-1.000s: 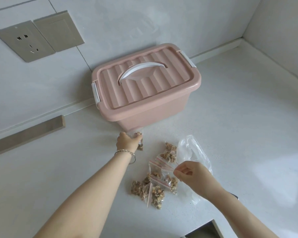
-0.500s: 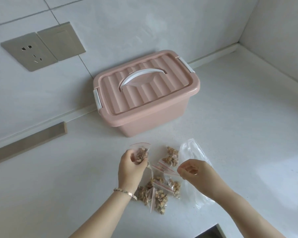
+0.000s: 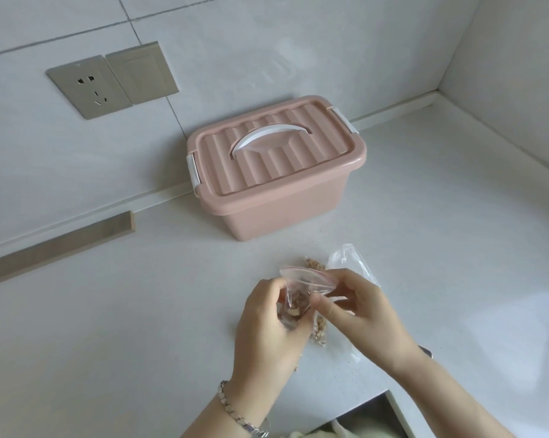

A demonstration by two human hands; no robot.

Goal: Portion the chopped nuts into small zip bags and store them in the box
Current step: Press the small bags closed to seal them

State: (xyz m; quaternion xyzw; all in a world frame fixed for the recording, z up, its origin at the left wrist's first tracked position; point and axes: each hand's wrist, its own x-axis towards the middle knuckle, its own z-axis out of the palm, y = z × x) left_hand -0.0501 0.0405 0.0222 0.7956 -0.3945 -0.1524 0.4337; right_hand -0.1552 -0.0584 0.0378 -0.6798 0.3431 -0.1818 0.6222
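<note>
A small zip bag (image 3: 301, 286) with chopped nuts in it is held above the counter. My left hand (image 3: 266, 330) grips its lower part around the nuts. My right hand (image 3: 358, 308) pinches the bag's red-striped zip edge at the right. The pink box (image 3: 279, 172) stands behind them against the wall, its ribbed lid on and its white handle lying flat. Other nut bags (image 3: 319, 335) lie on the counter, mostly hidden under my hands. A larger clear plastic bag (image 3: 349, 257) lies just behind my right hand.
The white counter (image 3: 124, 311) runs into a corner at the right, with tiled walls behind. A socket plate (image 3: 89, 86) and a switch plate sit on the wall at the left. A brown strip (image 3: 58, 245) lies along the wall base. The counter's front edge is at the bottom right.
My left hand brought the nut bag back from near the box to the middle. My right hand moved in and took hold of its zip edge.
</note>
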